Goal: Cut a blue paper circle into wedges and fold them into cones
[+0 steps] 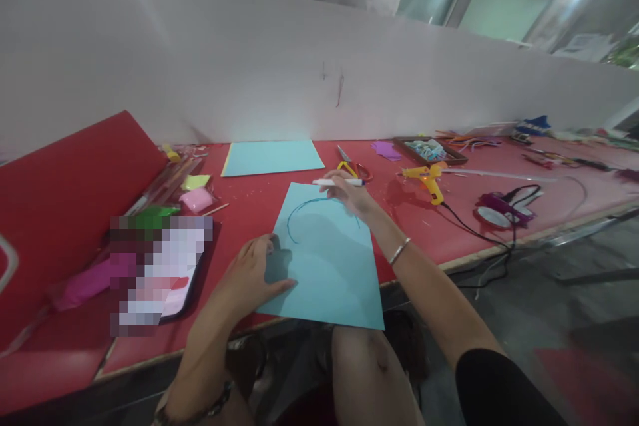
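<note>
A sheet of light blue paper (pixel 332 279) lies before me, its near edge jutting past the table edge. On its upper half runs a curved blue line, an unfinished arc. My right hand (pixel 349 192) grips a white marker (pixel 323 182) with a dark end, held nearly level over the top of the sheet. At the sheet's left edge rests my left hand (pixel 254 273), thumb stretched onto the paper and apart from the bent fingers, holding nothing. Just beyond the paper are scissors (pixel 345 168) with yellow and red handles.
Another light blue sheet (pixel 272 157) lies near the wall. To the left are a phone (pixel 170 273), a pink packet (pixel 196 199) and a red board (pixel 74 180). On the right sit a yellow glue gun (pixel 426 180) with its cord, a purple tape dispenser (pixel 509 210) and a tray (pixel 452 158).
</note>
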A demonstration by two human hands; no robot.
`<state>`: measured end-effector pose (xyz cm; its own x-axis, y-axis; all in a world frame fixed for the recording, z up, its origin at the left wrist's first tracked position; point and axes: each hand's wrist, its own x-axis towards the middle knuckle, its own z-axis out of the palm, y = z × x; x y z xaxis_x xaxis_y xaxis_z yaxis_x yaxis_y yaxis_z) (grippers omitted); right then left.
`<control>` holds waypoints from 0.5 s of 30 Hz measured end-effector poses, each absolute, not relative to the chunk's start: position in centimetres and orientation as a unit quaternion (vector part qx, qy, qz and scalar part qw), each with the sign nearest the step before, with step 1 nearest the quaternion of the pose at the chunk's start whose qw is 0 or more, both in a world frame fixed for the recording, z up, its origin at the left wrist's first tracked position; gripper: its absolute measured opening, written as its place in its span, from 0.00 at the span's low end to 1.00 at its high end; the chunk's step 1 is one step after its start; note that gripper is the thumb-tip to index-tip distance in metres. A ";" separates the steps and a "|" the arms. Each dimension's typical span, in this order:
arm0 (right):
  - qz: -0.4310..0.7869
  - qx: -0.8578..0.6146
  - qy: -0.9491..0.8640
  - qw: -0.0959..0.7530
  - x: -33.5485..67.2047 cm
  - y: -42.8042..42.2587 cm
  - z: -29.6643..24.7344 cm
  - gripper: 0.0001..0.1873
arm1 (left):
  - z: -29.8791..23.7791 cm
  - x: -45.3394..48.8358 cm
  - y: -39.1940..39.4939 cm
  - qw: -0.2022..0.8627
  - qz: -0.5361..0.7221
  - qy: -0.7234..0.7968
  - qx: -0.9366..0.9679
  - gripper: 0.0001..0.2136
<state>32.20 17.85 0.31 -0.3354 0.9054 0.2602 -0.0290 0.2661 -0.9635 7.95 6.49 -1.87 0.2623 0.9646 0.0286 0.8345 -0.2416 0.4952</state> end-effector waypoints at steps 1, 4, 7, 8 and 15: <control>0.467 -0.342 -0.659 0.480 32.9 17.6 0.7 0.10 | -1.9 7.8 6.5 0.194 0.174 0.581 0.771 0.29; 0.316 -0.366 -0.766 0.424 34.7 16.2 0.7 0.11 | -2.0 7.4 6.6 0.172 0.201 0.570 0.778 0.27; 0.193 -0.394 -0.850 0.291 35.5 14.3 -0.8 0.16 | -2.0 7.4 6.6 0.147 0.221 0.564 0.782 0.23; 0.168 -0.405 -0.863 0.251 35.6 13.8 -1.4 0.19 | -2.0 7.5 6.5 0.142 0.226 0.562 0.783 0.22; 0.153 -0.441 -0.870 0.159 36.8 13.1 -1.7 0.18 | -1.5 8.3 6.1 0.188 0.187 0.552 0.791 0.24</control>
<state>36.78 13.09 -1.75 -0.5605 0.8158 0.1421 0.7185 0.5645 -0.4064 8.27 6.05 -1.55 0.3219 0.9426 0.0882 0.8027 -0.3211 0.5026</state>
